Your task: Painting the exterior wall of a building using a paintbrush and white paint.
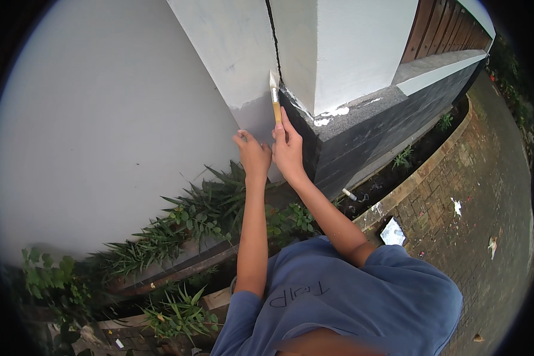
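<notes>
My right hand (288, 151) is closed round the wooden handle of a paintbrush (276, 107), bristles up. Its pale bristle tip lies against the white-painted wall strip (237, 53), just left of a dark vertical gap. Below the white coat the strip is grey (252, 113), with an uneven border between the two. Beside the right hand, my left hand (256, 157) has its fingers bent at the left edge of the strip, seeming to hold on there. Its palm side is hidden.
Left is a broad grey wall (113, 118); leafy plants (207, 196) grow at its foot. White smears mark the stone ledge (362, 107) above dark cladding. Right of me, a tray with white paint (392, 231) sits on brick paving (439, 207), near a roller (349, 194) and kerb (421, 172).
</notes>
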{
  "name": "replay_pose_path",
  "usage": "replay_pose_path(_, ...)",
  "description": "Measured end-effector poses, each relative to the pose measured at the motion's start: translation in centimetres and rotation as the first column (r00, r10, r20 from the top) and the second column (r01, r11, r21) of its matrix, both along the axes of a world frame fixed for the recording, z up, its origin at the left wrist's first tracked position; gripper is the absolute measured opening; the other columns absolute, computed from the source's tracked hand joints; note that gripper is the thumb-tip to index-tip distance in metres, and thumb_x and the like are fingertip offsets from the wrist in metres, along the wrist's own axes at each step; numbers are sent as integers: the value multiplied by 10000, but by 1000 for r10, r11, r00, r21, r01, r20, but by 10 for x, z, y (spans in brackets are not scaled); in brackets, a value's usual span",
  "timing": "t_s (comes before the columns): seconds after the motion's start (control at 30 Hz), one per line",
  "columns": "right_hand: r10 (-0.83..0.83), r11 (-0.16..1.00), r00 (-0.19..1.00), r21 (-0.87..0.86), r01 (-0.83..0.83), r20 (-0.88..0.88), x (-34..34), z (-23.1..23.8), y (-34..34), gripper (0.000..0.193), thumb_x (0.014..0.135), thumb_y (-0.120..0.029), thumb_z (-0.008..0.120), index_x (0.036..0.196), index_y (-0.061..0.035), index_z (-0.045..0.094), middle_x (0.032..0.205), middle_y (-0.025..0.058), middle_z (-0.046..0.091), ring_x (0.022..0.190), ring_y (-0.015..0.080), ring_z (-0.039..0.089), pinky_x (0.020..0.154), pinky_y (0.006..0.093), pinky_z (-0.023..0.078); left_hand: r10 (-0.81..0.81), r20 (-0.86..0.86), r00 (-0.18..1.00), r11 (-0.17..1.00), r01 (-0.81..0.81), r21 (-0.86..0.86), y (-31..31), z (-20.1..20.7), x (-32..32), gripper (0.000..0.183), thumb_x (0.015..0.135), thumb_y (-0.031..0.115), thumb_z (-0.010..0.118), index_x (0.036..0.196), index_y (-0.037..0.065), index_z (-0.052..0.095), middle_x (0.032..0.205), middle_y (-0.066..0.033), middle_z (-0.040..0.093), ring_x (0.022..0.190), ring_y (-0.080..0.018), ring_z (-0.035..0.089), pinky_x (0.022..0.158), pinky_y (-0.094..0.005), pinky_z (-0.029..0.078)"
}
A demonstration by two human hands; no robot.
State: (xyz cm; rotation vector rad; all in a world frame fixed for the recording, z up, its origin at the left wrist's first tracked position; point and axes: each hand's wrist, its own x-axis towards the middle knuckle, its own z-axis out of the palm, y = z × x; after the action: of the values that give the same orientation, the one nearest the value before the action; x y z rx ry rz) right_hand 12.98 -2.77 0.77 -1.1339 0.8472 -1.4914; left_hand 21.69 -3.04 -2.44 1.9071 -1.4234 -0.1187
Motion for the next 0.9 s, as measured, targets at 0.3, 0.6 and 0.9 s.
replay_pose_path(0.3, 29, 999, 999, 14, -29, 19, 7, -12, 22, 441, 972, -166, 396, 1397, -84, 317, 719, -42, 413, 490, -2, 306, 408, 176, 287, 17, -1, 1000, 1000, -17, 1, -2, -2, 1, 678, 716, 65, 634, 1247, -186, 295, 1195, -282, 344, 964, -429, 536, 810, -410, 474)
replay_pose_path(0.6, -39, 998, 997, 37, 41, -66, 8, 2, 14, 445, 952, -145, 393, 1386, -64, 332, 696, 1, 441, 610, 70, 404, 566, 228, 386, -23, 36, 999, 998, 26, -64, -2, -5, 4, 666, 716, 49, 634, 1240, -191, 301, 1177, -294, 358, 999, -431, 518, 824, -408, 470)
replay_pose_path(0.9, -149, 988, 969, -64, 139, -196, 1, 17, 21, 445, 949, -149, 399, 1381, -59, 337, 745, 50, 519, 636, 79, 457, 593, 255, 419, -12, 4, 1000, 1000, 12, 15, 1, -1, 1, 654, 710, 51, 622, 1230, -193, 308, 1177, -293, 351, 973, -432, 528, 802, -407, 477)
